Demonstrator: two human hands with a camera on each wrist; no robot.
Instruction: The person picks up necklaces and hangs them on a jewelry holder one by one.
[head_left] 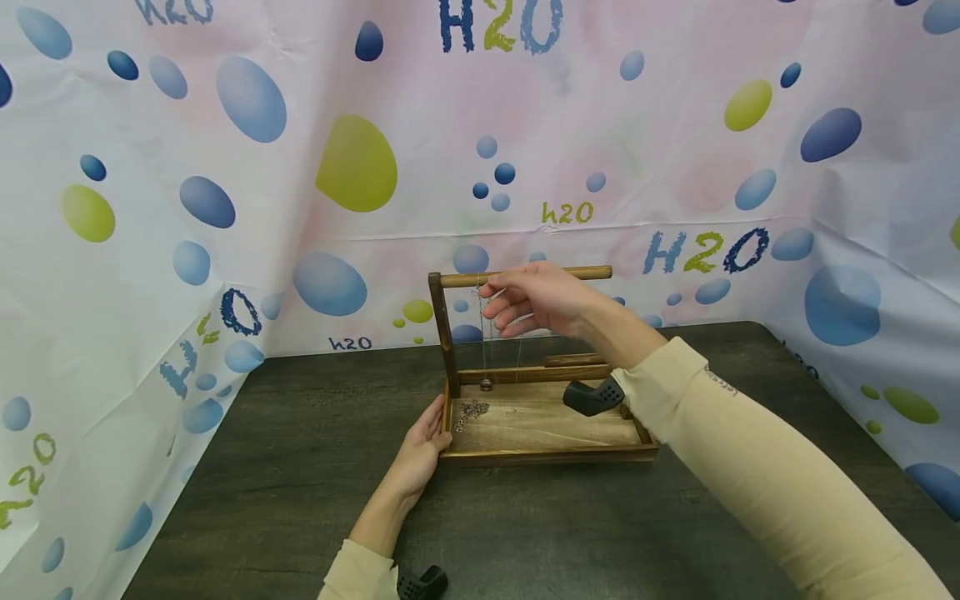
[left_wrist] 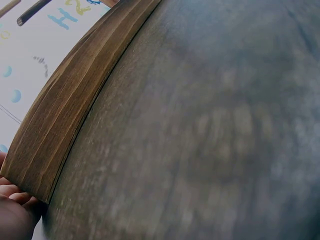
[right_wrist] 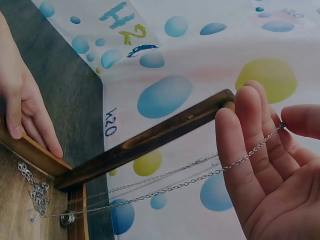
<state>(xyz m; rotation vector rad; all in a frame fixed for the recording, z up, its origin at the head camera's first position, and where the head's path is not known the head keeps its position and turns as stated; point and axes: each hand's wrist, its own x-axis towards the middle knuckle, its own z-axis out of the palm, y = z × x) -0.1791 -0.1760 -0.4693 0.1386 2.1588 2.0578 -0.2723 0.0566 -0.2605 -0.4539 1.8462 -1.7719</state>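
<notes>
A wooden jewelry stand (head_left: 555, 429) has a shallow tray, a left upright (head_left: 444, 333) and a bar on top (head_left: 592, 272). My left hand (head_left: 416, 454) grips the tray's left wall near the front corner. At the bar, my right hand (head_left: 543, 300) pinches a thin silver necklace (right_wrist: 185, 181) between thumb and a fingertip. The chain crosses the other fingers and slopes down to a small pendant (right_wrist: 33, 216) over the tray. Beside it hangs another chain (right_wrist: 145, 176). A ring-like pendant (right_wrist: 67, 218) shows near the tray's back wall. A bunched silver chain (right_wrist: 37, 192) lies in the tray's left part.
The stand rests on a dark wood-grain table (head_left: 315, 467). Behind and to the sides hangs a white sheet (head_left: 420, 100) printed with blue and green spots. A wooden strip (head_left: 573, 361) runs along the tray's back right. Both wrists carry black devices (head_left: 592, 398).
</notes>
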